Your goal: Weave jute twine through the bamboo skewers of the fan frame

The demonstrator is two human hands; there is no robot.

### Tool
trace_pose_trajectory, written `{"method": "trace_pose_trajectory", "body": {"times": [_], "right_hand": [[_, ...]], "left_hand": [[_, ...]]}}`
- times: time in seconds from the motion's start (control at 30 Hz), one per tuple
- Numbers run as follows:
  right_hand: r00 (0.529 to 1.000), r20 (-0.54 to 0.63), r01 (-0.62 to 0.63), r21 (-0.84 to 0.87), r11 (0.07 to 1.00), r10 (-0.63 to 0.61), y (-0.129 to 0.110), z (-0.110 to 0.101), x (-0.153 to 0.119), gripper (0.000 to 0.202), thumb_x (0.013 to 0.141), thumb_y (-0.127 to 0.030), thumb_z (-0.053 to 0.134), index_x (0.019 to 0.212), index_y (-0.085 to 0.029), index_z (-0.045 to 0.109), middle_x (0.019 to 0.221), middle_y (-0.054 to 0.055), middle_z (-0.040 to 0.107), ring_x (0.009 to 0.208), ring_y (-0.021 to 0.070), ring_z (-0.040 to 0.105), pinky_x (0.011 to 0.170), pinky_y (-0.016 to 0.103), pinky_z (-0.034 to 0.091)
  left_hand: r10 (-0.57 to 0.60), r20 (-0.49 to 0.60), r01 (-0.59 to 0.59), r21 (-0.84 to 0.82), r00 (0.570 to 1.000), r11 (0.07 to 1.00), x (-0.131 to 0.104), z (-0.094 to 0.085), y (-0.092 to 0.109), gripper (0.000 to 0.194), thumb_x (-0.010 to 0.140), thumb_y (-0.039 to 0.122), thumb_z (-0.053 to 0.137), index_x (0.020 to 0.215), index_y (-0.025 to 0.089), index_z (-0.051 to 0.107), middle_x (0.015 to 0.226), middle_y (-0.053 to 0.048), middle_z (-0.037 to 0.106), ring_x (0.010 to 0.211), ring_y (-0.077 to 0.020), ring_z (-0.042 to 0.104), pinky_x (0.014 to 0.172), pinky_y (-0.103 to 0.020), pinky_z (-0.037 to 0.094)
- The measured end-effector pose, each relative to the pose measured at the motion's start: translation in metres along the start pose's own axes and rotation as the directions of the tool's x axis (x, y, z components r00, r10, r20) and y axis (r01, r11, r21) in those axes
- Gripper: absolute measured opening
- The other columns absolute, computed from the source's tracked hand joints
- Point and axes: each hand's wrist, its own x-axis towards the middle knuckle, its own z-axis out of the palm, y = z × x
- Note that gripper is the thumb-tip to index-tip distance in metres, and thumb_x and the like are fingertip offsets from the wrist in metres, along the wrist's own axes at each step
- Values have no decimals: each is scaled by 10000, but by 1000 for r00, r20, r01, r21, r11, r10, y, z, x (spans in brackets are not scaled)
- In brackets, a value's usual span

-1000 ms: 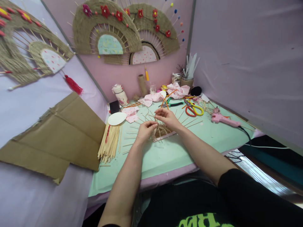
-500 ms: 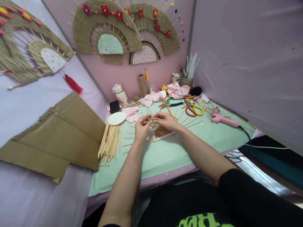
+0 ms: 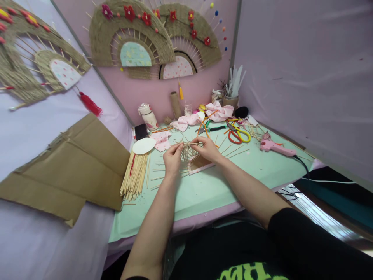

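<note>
Twine (image 3: 185,153) between left hand (image 3: 172,158) and right hand (image 3: 208,149), now farther apart

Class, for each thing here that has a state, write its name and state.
Left hand: pinching twine
Right hand: pinching twine
Twine: slack, in loose loops
Half-round piece: sticks fanned out around it
Glue gun: lying down, cord attached
Bottle: upright, lid on
Cardboard tube: upright
Scissors: lying down
Skewers: bunched, partly under white disc
Red tassel: hanging

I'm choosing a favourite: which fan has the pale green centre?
The front fan of the overlapping pair on the pink wall. The rear fan and leftmost fan have dotted whitish centres; the tabletop half-circle shows brown.
</note>
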Motion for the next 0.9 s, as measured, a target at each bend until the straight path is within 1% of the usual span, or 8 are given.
{"method": "trace_pose_trajectory", "body": {"times": [0.17, 0.3, 0.4, 0.57, 0.63, 0.73, 0.83, 0.9], "right_hand": [[997, 70, -21, 36, 999, 19, -9, -3, -1, 157, 743, -307, 589, 787, -167, 643, 777, 26, 645, 776, 155, 570, 764, 290, 424], [998, 54, -31, 139, 990, 24, -9, -5, 1, 215, 795, -340, 532, 864, -159, 627, 824, 28, 623, 802, 146, 555, 780, 288, 420], [999, 20, -32, 119, 992, 30, -6, -4, 1, 171, 765, -319, 569, 793, -162, 627, 772, 18, 617, 768, 141, 542, 763, 283, 414], [999, 52, -16, 56, 998, 13, -10, 2, -2, 109, 719, -264, 601, 736, -164, 639, 762, 21, 628, 775, 144, 537, 776, 288, 411], [998, 61, -20, 50, 999, 17, -11, 3, -3, 98, 709, -254, 600, 720, -163, 636, 749, 19, 624, 756, 140, 533, 757, 283, 412], [996, 66, -70, 101, 992, 64, -10, 3, -1, 109, 709, -262, 588, 699, -160, 624, 707, 9, 607, 713, 129, 520, 723, 273, 414], [983, 62, -181, 224, 958, 171, -7, 2, 1, 163, 706, -317, 595, 707, -155, 607, 676, -3, 588, 663, 116, 504, 674, 260, 415], [969, 77, -246, 301, 921, 234, -5, 3, 2, 193, 694, -346, 609, 707, -154, 592, 667, -8, 581, 638, 108, 500, 645, 251, 415]], "left_hand": [[-41, -31, 41, -7, 999, 999, 2, 0, -1, 219, 655, 311, 693, 784, 135, 706, 780, -47, 687, 764, -143, 605, 770, -279, 463], [-60, 36, 59, 16, 998, 998, 0, 1, -1, 203, 653, 304, 686, 762, 133, 692, 729, -37, 669, 696, -131, 588, 706, -265, 461], [-25, 92, 15, 113, 995, 994, -3, 2, 0, 169, 668, 288, 667, 740, 136, 686, 702, -32, 655, 678, -129, 575, 689, -256, 450], [55, 186, -110, 301, 981, 947, -7, 4, -3, 132, 714, 258, 606, 724, 157, 691, 736, -33, 657, 707, -135, 570, 680, -250, 432], [59, 217, -133, 342, 974, 930, -8, 5, -6, 129, 720, 244, 591, 713, 162, 691, 729, -32, 656, 703, -137, 568, 667, -251, 427], [-18, 233, -54, 297, 972, 953, -8, 6, -8, 140, 701, 255, 612, 762, 157, 691, 747, -38, 668, 702, -144, 582, 672, -261, 439], [-101, 216, 60, 192, 971, 980, -7, 6, -9, 187, 673, 277, 643, 797, 141, 676, 757, -45, 674, 699, -147, 600, 687, -273, 460], [-120, 206, 83, 179, 971, 980, -6, 6, -9, 183, 668, 286, 646, 768, 134, 669, 737, -45, 671, 687, -145, 602, 681, -271, 466]]}}
